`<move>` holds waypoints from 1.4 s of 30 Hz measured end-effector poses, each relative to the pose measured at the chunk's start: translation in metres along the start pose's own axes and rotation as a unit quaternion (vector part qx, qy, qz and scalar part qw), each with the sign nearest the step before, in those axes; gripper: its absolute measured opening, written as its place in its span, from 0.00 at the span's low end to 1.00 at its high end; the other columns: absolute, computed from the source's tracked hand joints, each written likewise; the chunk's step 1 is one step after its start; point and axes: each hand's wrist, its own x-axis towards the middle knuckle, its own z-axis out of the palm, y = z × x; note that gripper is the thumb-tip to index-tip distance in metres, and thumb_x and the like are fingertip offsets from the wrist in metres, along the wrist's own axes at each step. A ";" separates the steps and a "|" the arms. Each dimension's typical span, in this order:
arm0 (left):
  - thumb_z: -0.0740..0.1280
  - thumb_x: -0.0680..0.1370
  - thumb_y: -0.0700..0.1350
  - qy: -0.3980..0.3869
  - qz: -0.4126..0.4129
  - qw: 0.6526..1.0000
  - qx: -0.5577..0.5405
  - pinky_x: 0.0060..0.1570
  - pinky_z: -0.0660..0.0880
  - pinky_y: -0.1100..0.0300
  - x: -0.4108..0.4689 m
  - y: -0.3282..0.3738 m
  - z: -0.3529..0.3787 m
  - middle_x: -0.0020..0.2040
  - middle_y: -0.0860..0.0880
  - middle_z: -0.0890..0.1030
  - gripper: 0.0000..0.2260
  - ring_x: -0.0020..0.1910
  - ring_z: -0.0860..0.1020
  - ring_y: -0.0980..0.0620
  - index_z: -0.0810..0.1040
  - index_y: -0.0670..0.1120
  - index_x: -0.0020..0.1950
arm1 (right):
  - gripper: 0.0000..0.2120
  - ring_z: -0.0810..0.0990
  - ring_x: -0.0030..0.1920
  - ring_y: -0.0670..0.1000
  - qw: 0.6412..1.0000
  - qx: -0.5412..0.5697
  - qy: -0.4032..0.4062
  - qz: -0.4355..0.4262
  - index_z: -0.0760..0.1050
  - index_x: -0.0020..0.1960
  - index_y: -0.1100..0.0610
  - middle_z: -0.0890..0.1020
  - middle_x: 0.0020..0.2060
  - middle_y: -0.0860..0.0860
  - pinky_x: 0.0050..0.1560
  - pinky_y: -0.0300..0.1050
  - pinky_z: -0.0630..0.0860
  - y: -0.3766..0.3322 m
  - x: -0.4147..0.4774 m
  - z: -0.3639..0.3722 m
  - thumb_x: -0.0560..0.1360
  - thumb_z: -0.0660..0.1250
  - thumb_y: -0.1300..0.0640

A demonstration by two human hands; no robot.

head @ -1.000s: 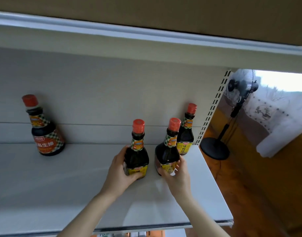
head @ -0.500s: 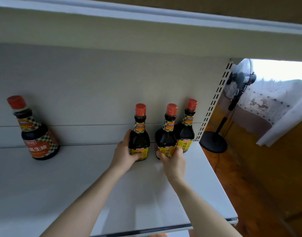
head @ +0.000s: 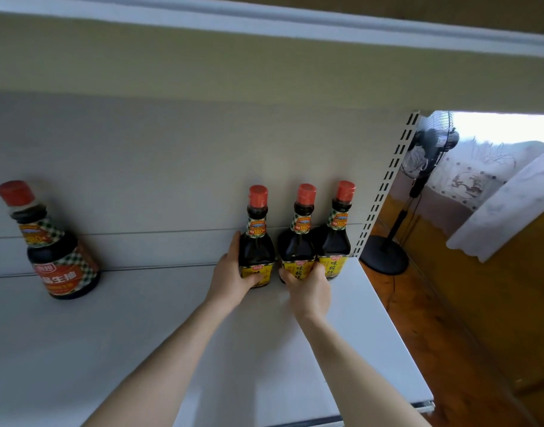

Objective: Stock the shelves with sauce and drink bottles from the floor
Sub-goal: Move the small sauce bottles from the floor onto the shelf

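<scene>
Here, white shelf (head: 141, 349); fan (head: 424, 155) beyond.

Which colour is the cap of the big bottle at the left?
Red, on the big bottle; the head view shows it clearly.

A shop-style display unit set up inside a home: a white metal shelf (head: 178, 359) on a slotted upright (head: 384, 192) carries sauce bottles (head: 295, 241), while a pedestal fan (head: 418, 167) stands on wooden flooring (head: 449, 349) beside it.
</scene>
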 end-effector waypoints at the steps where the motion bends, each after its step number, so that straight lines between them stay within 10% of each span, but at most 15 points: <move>1: 0.75 0.67 0.39 -0.002 0.000 1.000 -0.006 0.54 0.66 0.64 0.000 0.001 0.000 0.66 0.45 0.74 0.43 0.65 0.72 0.45 0.54 0.46 0.75 | 0.24 0.77 0.52 0.60 1.000 0.006 -0.001 -0.001 0.67 0.53 0.60 0.79 0.50 0.57 0.43 0.45 0.68 0.000 0.000 0.001 0.69 0.71 0.45; 42: 0.71 0.71 0.39 -0.040 0.002 0.999 0.018 0.59 0.67 0.58 0.008 0.011 0.000 0.70 0.47 0.70 0.41 0.67 0.70 0.45 0.49 0.48 0.76 | 0.23 0.73 0.45 0.55 0.995 0.090 -0.011 -0.051 0.69 0.56 0.62 0.74 0.45 0.54 0.43 0.42 0.66 0.015 0.009 0.002 0.69 0.73 0.52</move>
